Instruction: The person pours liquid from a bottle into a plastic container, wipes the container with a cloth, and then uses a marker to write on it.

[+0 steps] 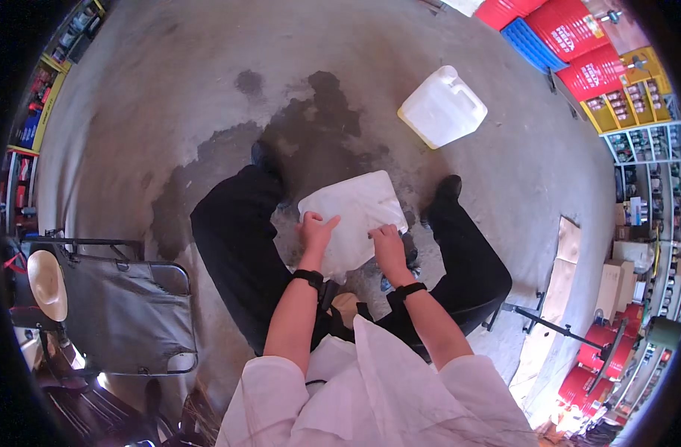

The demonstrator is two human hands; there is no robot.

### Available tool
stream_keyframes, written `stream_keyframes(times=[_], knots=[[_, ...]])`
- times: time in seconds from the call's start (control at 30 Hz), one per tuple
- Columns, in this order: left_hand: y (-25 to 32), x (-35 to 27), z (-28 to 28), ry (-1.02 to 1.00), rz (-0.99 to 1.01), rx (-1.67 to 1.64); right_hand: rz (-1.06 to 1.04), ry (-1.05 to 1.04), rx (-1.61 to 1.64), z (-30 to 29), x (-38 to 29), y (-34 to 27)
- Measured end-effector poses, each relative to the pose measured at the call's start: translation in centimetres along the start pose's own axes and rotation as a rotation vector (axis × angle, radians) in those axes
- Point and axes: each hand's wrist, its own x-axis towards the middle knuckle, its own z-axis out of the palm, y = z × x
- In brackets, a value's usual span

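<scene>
A white translucent plastic jerrycan (354, 209) stands tilted between my knees, over the concrete floor. My left hand (316, 228) lies at its left edge, with the thumb spread over the upper face and the fingertips at the side. On the right part of the same face, my right hand (389, 246) rests with bent fingers; whether it grips anything there is unclear. Beyond my right foot, a second white plastic jerrycan (444, 109) with a moulded handle and a cap sits on the floor. Black bands circle both wrists.
Dark wet patches (312, 128) mark the floor ahead. At left stands a black folding chair (128, 313) with a straw hat (48, 285). Flattened cardboard (558, 268) lies at right, near a black metal frame (558, 329). Red drums (569, 28) and stocked shelves (650, 142) line the right side.
</scene>
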Motion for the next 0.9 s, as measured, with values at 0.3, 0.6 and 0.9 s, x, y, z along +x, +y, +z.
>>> stream_keyframes(times=[0.3,0.6,0.9], knots=[[0.3,-0.4,-0.3,0.029,-0.010,0.046,-0.009,-0.086,-0.250,0.4,0.5,-0.5],[-0.6,0.4,-0.2,0.050,-0.002,0.059,0.680,0.028,0.318,1.4,-3.7,7.9],[2.0,-1.0,0.4,0.043,-0.034,0.044,0.981,0.321,0.753,6.4,-5.5,6.8]])
